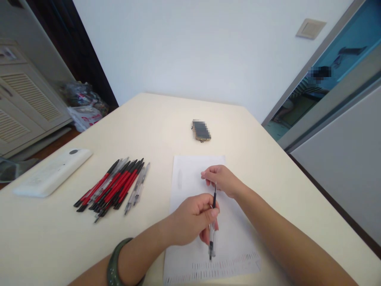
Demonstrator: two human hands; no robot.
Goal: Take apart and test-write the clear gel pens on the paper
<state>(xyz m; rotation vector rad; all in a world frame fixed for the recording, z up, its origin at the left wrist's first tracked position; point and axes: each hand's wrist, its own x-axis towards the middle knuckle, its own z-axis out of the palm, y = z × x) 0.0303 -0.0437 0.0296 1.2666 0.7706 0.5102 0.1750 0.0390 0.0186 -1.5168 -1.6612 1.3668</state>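
Note:
My left hand is closed around a clear pen, held upright over the paper. Its black grip and a thin metal point stick up above my fingers, while the clicker end faces down toward me. Just beyond the point, my right hand is pinched, thumb against fingers; anything between them is too small or hidden to name. Under both hands lies a white sheet of paper, with rows of short pen strokes along its near edge. A pile of red and black pens mixed with clear ones lies to the left.
At the table's left edge lies a white, flat device-like object. A small dark, blurred-out object sits beyond the paper. The table meets a wall at the back. Another person is visible through the doorway at right.

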